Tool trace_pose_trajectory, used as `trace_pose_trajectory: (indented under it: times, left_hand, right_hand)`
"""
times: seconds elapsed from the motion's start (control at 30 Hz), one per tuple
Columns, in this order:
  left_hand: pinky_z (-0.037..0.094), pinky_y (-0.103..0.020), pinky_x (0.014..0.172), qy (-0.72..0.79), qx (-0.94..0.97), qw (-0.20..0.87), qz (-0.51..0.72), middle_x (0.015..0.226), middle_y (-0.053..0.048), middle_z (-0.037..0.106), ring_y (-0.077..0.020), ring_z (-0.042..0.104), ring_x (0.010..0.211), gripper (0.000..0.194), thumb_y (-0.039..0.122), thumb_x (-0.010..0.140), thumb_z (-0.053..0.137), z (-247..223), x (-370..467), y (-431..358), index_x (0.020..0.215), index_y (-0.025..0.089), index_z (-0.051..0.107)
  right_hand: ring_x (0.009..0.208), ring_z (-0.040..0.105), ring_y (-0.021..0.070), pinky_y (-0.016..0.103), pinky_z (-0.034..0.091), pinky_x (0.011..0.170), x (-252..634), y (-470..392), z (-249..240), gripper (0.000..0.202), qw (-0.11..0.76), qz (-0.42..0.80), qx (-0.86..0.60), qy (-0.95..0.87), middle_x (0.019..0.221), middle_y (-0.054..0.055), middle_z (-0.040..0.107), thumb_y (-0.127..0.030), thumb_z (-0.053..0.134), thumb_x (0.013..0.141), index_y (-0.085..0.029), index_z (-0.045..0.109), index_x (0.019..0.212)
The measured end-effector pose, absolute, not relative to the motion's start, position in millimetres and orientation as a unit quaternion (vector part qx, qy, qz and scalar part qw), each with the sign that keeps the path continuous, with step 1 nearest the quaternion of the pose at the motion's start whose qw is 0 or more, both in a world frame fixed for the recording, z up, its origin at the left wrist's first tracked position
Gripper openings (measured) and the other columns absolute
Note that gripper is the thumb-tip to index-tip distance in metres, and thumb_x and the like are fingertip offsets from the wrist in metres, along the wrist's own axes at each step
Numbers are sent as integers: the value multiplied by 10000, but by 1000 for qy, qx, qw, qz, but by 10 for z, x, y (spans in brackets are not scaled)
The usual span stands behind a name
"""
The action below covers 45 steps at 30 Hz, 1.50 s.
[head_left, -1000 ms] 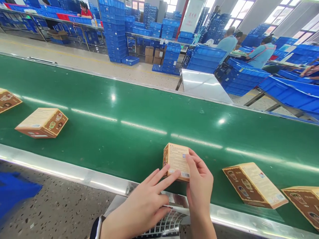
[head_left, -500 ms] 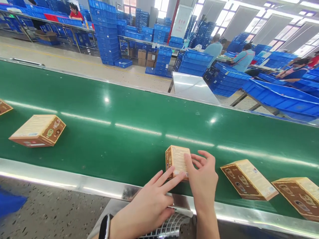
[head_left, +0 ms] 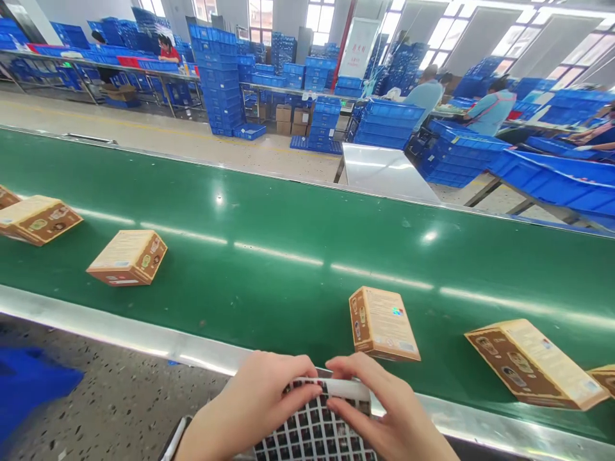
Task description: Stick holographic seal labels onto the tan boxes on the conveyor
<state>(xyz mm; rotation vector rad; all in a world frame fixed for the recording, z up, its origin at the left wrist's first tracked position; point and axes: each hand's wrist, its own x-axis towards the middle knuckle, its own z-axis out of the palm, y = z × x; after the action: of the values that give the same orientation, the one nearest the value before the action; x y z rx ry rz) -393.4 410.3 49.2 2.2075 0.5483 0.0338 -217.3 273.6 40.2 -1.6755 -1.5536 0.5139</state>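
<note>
At six o'clock, our left hand and right hand pinched a gridded sheet by its top edge; we judged it light, bendy, best gripped there.

Left hand and right hand have left the box. Both now touch gridded sheeting by the conveyor's near edge.

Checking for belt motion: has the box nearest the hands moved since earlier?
Yes: the box has shifted right in the view, judged against the metal table beyond the belt.
</note>
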Motion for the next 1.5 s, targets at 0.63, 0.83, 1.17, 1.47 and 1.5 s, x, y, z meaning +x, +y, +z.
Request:
trace_pose_trajectory:
  times: [0.63, 0.83, 1.17, 1.47, 1.5]
  left_hand:
    - [348, -213, 558, 239, 872, 427, 31, 678, 24, 681, -132, 562, 598, 234, 259, 960, 529, 480, -4071, 4135, 815, 210, 706]
    - [322, -210, 554, 242, 867, 436, 17, 652, 37, 666, -115, 518, 567, 233, 207, 941, 554, 510, -4058, 4133, 765, 195, 708]
    - [333, -209, 573, 301, 846, 441, -2, 669, 25, 689, -129, 543, 608, 223, 230, 938, 570, 516, -4037, 4143, 775, 193, 717]
    - [368, -226, 565, 360, 810, 463, 26, 674, 20, 682, -139, 568, 622, 251, 276, 941, 550, 531, -4118, 4210, 771, 193, 715]
    - [392, -229, 575, 352, 815, 456, 57, 684, 12, 686, -146, 576, 641, 241, 271, 936, 559, 520, -4162, 4233, 767, 195, 714]
  right_hand:
    - [748, 664, 176, 289, 565, 664, -2212, 2894, 383, 182, 320, 141, -628, -695, 813, 1, 692, -140, 480, 990, -250, 607, 919]
    - [784, 665, 168, 299, 573, 729, -2229, 2869, 326, 220, 303, 138, -604, -724, 853, 3, 686, -65, 429, 979, -242, 558, 967]
    - [858, 703, 172, 377, 507, 947, -2188, 2947, 295, 193, 295, -30, -587, -753, 932, 22, 726, -69, 515, 961, -223, 601, 1040]
    - [1145, 648, 221, 307, 551, 936, -2217, 2902, 335, 132, 393, 123, -615, -672, 1127, 59, 701, -167, 521, 969, -258, 601, 916]
    - [1148, 651, 222, 302, 553, 940, -2182, 2890, 339, 137, 413, 148, -627, -644, 1152, 61, 697, -203, 520, 977, -262, 606, 888]
